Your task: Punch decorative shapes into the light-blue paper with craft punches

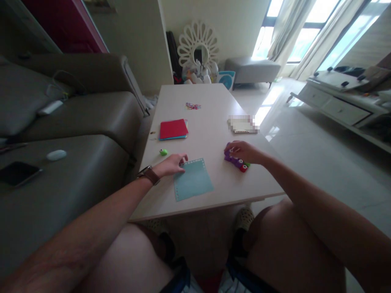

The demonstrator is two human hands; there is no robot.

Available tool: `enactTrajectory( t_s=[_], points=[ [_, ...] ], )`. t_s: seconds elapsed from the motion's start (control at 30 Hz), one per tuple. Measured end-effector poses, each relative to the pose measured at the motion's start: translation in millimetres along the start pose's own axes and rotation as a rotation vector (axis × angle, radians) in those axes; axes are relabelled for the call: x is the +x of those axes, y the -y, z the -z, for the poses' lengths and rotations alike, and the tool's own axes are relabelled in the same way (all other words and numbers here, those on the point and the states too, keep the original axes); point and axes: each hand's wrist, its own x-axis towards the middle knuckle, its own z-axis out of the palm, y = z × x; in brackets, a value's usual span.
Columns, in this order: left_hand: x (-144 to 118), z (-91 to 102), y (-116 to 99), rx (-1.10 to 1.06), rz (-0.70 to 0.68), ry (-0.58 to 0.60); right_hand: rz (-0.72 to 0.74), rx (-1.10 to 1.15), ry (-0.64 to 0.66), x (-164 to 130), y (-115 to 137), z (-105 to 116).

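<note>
The left hand (171, 165) lies flat on the table (210, 142), fingers open and stretched to the right, the fingertips touching the far left corner of the blue sheet (193, 180). It grips nothing. A watch (148, 174) with brown strap is on the left wrist.

The blue sheet lies near the table's near edge, approx. in the middle between both hands, a little turned. A row of small punched holes runs along its far edge and its right edge.

The right hand (242, 151) is on the right side of the table, fingers curled down over a group of small punches (237, 162): purple, red and green ones, lying close together. The hand touches them from above; if it really grips one I cannot tell, the view is too small and the fingers hide it.

One more green punch (163, 152) stands alone just left of the left hand, not touching it.

Farther on the left, a paper stack (173, 129) with a red sheet on top lies flat. Far on the table, near the middle, is a small pile of colored bits (193, 106), too small to tell more. On the right, a blurred white thing (243, 123) lies near the table edge.

Left of the table is a grey sofa (76, 122); a phone (18, 172) lies on it, screen dark.
</note>
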Motion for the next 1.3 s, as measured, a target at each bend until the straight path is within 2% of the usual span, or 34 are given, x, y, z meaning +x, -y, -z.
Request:
enactTrajectory(
  t_s=[0.13,0.23,0.43,0.57,0.7,1.3],
  points=[
    [4,3.9,0,-0.073,-0.009,0.053,0.164,-0.030,0.144,12,22,-31],
    [4,6.7,1,-0.120,-0.008,0.068,0.158,-0.035,0.170,20,22,-40],
    [1,7.2,7,-0.239,0.030,0.044,0.146,0.002,0.183,29,15,-39],
    [0,5.4,10,-0.317,0.060,0.030,0.111,0.017,0.208,34,21,-41],
    [-2,2.7,10,-0.348,0.081,0.038,0.145,-0.019,0.207,38,29,-44],
    [1,-0.1,11,-0.352,0.073,0.034,0.192,-0.100,0.252,37,30,-50]
  ],
)
